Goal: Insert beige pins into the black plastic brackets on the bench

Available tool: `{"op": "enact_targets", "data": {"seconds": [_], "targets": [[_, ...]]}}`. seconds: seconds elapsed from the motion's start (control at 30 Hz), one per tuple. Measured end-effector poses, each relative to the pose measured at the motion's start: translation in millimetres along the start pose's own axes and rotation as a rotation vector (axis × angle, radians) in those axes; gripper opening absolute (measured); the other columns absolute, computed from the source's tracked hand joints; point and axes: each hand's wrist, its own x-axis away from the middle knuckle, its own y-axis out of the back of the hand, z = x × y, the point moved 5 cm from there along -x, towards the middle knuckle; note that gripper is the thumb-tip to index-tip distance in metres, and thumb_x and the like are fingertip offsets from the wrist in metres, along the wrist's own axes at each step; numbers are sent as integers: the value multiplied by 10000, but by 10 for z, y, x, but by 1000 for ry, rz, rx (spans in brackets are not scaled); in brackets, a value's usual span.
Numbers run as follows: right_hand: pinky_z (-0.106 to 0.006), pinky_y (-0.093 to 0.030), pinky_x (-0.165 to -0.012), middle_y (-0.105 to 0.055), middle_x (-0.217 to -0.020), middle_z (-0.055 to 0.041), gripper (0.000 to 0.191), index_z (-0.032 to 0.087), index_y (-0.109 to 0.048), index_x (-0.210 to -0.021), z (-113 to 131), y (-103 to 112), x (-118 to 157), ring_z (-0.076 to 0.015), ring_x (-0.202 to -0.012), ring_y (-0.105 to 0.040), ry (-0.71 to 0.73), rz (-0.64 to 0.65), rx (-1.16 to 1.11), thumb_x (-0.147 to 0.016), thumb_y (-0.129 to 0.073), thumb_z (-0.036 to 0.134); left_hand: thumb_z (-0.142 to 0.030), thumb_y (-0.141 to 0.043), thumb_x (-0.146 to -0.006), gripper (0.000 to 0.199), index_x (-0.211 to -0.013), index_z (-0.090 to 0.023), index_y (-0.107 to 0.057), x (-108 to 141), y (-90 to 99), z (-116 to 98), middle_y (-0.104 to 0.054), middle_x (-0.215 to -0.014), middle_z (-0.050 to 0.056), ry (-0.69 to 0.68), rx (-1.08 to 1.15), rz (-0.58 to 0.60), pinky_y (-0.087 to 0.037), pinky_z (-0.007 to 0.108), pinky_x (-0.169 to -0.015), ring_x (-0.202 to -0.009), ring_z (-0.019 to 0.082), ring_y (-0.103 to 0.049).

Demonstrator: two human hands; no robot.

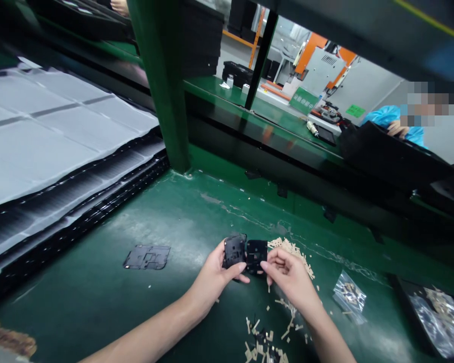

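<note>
My left hand [227, 269] grips a small black moulded plastic part [234, 250], its thumb over the lower edge. Right beside that piece is a second black plastic part [257, 255], pinched at its right edge by the thumb and fingers of my right hand [285, 267]. The two parts are held side by side just above the green table [189, 297]; whether they are joined is unclear. A similar black part [147, 257] lies flat to the left. Behind my right hand spreads a pile of small beige pieces [291, 248].
Loose beige and black bits [263, 345] lie near the front. To the right are a clear zip bag [350, 295] and a black tray [419, 322] holding bags. Stacked black trays [79, 212] line the left, beside a green post [159, 91]. Another person's hand [397, 130] shows beyond.
</note>
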Motion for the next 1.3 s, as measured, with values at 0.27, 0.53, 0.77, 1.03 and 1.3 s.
{"op": "enact_targets", "data": {"seconds": [0.27,0.53,0.77,1.03,1.3], "targets": [[-159,-280,-315,-629,-543,-27,317,154,-491,-749,277,-37,-1011,-80,-356,-464,26,-115,-338,-648,-691,379,-191,-593,-753,406,-1101,-115,-398,-99,74,60,-646,-963,183,36,223,-17,-505,337,-615,-864,302,-636],[-154,-297,-349,-644,-672,-28,293,159,-531,-910,908,-64,-1461,-78,-438,-492,169,-184,-310,-737,-585,390,-296,-642,-737,442,-1076,-123,-417,-126,5,112,-652,-957,199,33,151,118,-505,293,-549,-820,301,-655],[-176,-299,-411,-509,-481,39,276,141,-559,-577,257,-47,-416,-69,-434,-418,122,-97,-63,-667,-674,375,-328,-653,-732,463,-1084,-119,-436,-125,-15,164,-667,-894,158,11,88,141,-505,235,-458,-725,258,-671],[-196,-328,-420,-483,-557,42,237,160,-555,-693,-71,-159,-78,-101,-468,-506,88,-113,-41,-699,-671,367,-324,-576,-789,372,-1103,-137,-510,-90,-23,198,-643,-903,117,41,152,127,-533,293,-489,-741,256,-657],[-154,-277,-345,-498,-495,46,338,181,-452,-730,-240,-110,-18,-83,-390,-454,9,-191,-392,-705,-657,448,-330,-561,-794,347,-1038,-91,-501,-86,-51,118,-666,-817,148,45,92,147,-503,264,-493,-716,272,-670]]}}
